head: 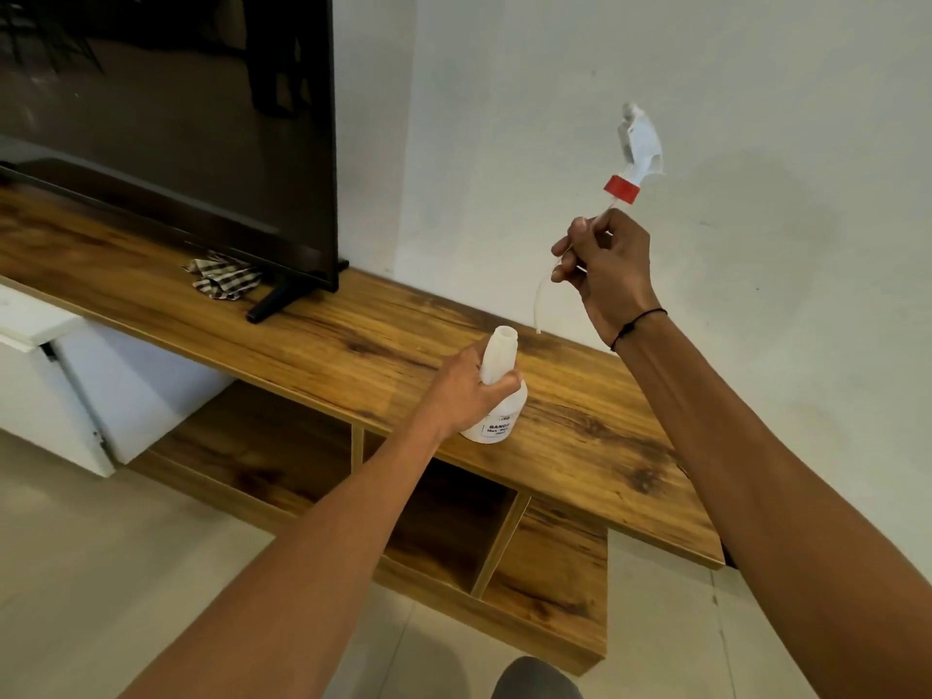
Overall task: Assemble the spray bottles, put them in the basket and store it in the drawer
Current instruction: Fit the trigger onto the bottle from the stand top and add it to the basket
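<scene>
left hand curls round the open-necked white bottle standing on the wooden shelf, hiding half its label; right hand pinches the blurred spray head's tube above.

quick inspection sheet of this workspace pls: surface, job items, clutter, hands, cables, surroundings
Surface: wooden TV console top, open shelves below.
Job's things: white bottle upright on the top, neck open; spray head with red collar raised, dip tube hanging clear of the neck. No basket seen.
Clutter: checked cloth by the TV foot.
Hands: left hand holds the bottle; right hand has a grip on the tube below the collar.
Cables: nothing seen.
Surroundings: TV, white wall, tiled floor.
</scene>
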The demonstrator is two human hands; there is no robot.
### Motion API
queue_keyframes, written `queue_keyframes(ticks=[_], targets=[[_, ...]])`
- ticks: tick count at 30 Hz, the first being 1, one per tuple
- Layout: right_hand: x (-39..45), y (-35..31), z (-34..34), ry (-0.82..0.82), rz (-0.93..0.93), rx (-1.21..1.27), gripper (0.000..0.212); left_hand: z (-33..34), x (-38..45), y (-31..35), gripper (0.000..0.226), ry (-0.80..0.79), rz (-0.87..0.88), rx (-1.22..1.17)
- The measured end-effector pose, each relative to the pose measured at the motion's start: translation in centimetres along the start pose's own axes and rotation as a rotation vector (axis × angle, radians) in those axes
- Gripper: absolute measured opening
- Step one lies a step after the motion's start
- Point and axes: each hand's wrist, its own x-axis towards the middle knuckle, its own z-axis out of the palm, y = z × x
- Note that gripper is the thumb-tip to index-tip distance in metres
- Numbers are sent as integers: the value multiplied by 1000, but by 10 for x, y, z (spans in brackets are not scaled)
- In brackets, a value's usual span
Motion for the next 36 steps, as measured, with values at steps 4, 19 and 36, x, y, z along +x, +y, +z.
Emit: queue_keyframes(ticks=[4,19,36], targets=[[-5,-2,5,1,-18,50,25,1,0,-1,34,17,0,5],[-24,10,27,-41,-23,95,19,2,0,-2,58,7,-17,-28],[-53,57,18,-156,35,-319,18,1,0,0,27,24,7,-32]])
